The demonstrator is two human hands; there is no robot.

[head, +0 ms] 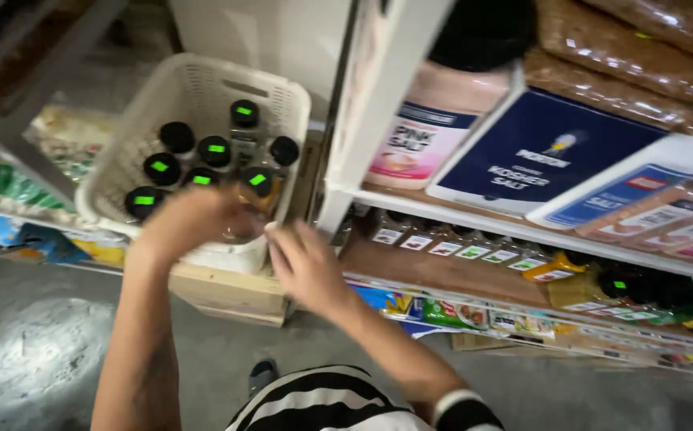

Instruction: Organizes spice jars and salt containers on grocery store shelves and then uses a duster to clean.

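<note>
Here, left hand (191, 219) fingers grip amber bottle (255, 199) upright, cap up, w/ right hand (306, 267) fingers loose beside basket (115, 179).

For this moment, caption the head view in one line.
Both hands reach into a white basket of black-capped spice jars.

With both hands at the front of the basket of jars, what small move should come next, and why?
Probably lift the left hand clear of the white basket with the jar it seems to grip. It covers the front black-capped jars; the right hand waits beside it, open, near the shelf, where bare board shows.
</note>
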